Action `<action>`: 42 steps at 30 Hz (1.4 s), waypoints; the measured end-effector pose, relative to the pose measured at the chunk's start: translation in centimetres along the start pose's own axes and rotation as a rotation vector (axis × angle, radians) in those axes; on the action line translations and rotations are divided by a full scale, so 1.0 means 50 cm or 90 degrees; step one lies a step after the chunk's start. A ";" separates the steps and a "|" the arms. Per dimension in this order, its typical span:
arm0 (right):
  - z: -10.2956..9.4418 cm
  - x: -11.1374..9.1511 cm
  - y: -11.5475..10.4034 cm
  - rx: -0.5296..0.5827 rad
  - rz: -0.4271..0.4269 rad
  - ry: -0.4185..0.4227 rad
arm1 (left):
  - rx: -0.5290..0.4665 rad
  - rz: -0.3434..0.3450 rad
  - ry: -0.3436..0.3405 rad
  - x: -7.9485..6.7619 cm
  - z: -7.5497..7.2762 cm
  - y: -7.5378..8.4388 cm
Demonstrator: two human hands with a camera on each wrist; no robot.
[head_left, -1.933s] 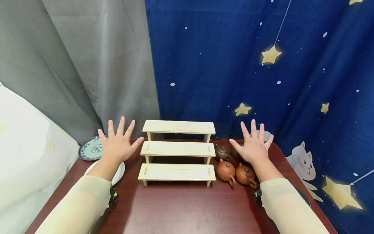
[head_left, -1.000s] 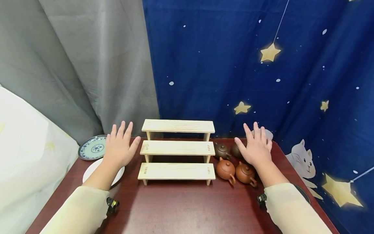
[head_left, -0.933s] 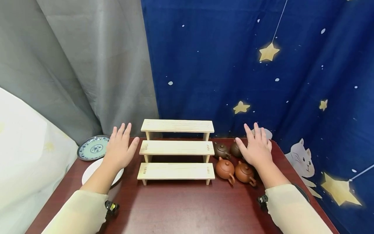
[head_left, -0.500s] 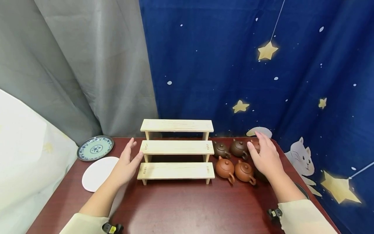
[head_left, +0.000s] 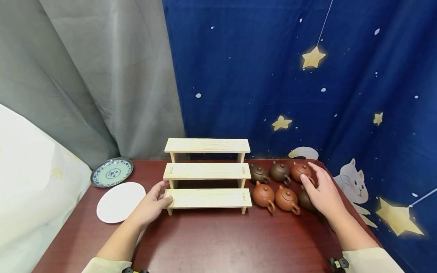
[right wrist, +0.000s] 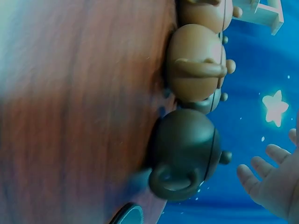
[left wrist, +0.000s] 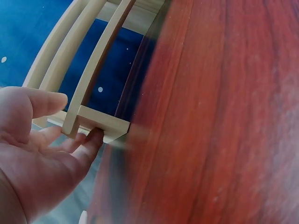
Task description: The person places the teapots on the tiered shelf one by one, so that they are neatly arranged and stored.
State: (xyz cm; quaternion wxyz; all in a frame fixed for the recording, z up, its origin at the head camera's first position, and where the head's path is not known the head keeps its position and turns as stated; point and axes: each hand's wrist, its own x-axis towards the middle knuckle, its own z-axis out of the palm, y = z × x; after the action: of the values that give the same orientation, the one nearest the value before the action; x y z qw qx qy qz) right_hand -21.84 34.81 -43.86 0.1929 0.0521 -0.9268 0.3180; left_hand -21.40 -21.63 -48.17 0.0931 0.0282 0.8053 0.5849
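Note:
A three-step wooden display stand [head_left: 207,171] stands at mid table. At the left end of its lowest step is my left hand [head_left: 150,204], thumb over the board and fingers bent around the end; in the left wrist view, fingertips meet the stand's leg [left wrist: 105,122]. My right hand [head_left: 322,193] hovers with parted, relaxed fingers over the teapots on the right. Closest to it are a reddish-brown teapot [head_left: 300,171] at the back and a dark brown teapot [head_left: 305,199], partly hidden by the hand. The right wrist view shows that dark teapot [right wrist: 184,149] below the fingers.
Two more dark teapots [head_left: 280,172] and two more reddish ones [head_left: 263,195] sit between the stand and my right hand. On the left lie a white plate [head_left: 120,203] and a blue-patterned plate [head_left: 112,173]. Curtains hang behind the table [head_left: 218,242].
Both hands, earlier spread out in the air, have come down. The left moved right to the stand's lowest step; the right moved outward and lower over the right-hand teapots, uncovering the back ones.

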 end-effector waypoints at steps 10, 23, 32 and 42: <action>-0.015 -0.034 0.043 -0.001 0.066 -0.047 | -0.015 -0.022 -0.009 -0.002 -0.002 -0.013; -0.007 -0.052 0.091 0.025 0.075 -0.133 | -0.053 -0.020 -0.008 0.000 -0.001 -0.031; -0.011 -0.057 0.113 -0.002 0.117 -0.203 | -0.046 -0.016 -0.004 -0.004 0.000 -0.032; -0.012 -0.058 0.129 -0.021 0.142 -0.232 | -0.062 -0.014 -0.012 -0.002 -0.003 -0.032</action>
State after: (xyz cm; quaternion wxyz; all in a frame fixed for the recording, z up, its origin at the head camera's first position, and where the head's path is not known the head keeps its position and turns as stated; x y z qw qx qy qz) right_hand -20.37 40.19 -48.21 -0.0133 0.0024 -0.9514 0.3078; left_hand -21.25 -22.27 -49.65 0.1088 0.0202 0.7749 0.6223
